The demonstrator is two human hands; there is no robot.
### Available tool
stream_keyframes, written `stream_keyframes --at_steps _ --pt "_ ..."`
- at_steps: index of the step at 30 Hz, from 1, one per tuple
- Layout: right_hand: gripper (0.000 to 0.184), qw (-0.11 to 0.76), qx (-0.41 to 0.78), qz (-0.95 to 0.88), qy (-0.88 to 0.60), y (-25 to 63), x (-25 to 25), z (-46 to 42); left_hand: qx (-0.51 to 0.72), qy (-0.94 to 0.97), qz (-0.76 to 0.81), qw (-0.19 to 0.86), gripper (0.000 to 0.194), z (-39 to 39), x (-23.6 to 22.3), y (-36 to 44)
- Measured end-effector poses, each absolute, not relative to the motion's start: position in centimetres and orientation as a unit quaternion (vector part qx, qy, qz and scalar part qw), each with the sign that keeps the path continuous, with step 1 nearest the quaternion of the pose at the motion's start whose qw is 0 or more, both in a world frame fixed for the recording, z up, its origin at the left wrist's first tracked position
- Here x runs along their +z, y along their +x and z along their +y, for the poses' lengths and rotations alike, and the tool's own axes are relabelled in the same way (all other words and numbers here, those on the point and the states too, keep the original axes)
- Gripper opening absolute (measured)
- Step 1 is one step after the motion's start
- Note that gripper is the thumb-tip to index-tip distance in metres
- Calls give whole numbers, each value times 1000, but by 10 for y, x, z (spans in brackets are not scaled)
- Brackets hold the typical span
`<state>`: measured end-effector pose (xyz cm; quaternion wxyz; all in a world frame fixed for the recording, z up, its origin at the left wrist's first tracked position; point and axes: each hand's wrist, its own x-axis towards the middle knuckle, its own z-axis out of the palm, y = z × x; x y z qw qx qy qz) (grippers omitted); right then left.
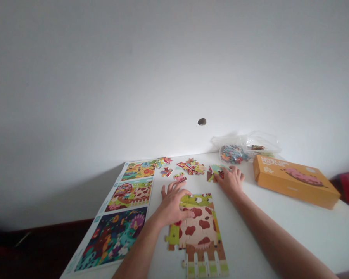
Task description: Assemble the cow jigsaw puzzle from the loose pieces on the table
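Observation:
A partly joined jigsaw puzzle (202,221) lies on the white table, showing a brown-spotted cow, green grass and a white fence. Over its upper left edge rests my left hand (174,205), fingers spread, with no piece visible in it. My right hand (229,180) is farther off, beyond the puzzle's upper right corner, its fingers on a few loose puzzle pieces (213,170). Whether it grips one of them I cannot tell. A pink piece (179,177) lies just past my left fingertips. Behind it is a pile of loose pieces (192,166), mostly red, yellow and green.
A picture sheet (129,193) with three printed scenes lies along the left side. More pieces (163,162) sit at its top corner. Clear plastic bags (234,152) of pieces stand against the wall. An orange puzzle box (296,180) is at the right. The wall (174,77) has a hole.

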<state>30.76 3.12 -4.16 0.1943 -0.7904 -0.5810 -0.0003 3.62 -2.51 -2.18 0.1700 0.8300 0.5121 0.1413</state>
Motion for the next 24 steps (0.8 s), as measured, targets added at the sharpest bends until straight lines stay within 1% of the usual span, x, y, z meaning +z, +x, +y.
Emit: stream_keyframes --at_steps 6,11,15,19,21,24 --pt "49 187 -3 -579 -794 308 -41 31 142 830 511 170 58 -25 -22 36" --pt "50 182 6 -577 -796 307 -41 32 148 831 509 169 55 -25 -21 35" --pt "50 178 13 -575 -798 307 -42 32 169 830 509 153 44 -24 -22 34" --pt "51 182 16 -577 -796 306 -41 32 226 806 541 86 33 -17 -28 30" --pt "51 193 14 -579 -792 306 -42 32 248 787 562 56 35 -12 -33 28" --pt "48 226 -7 -582 -781 306 -41 33 261 773 577 31 43 -4 -40 25"
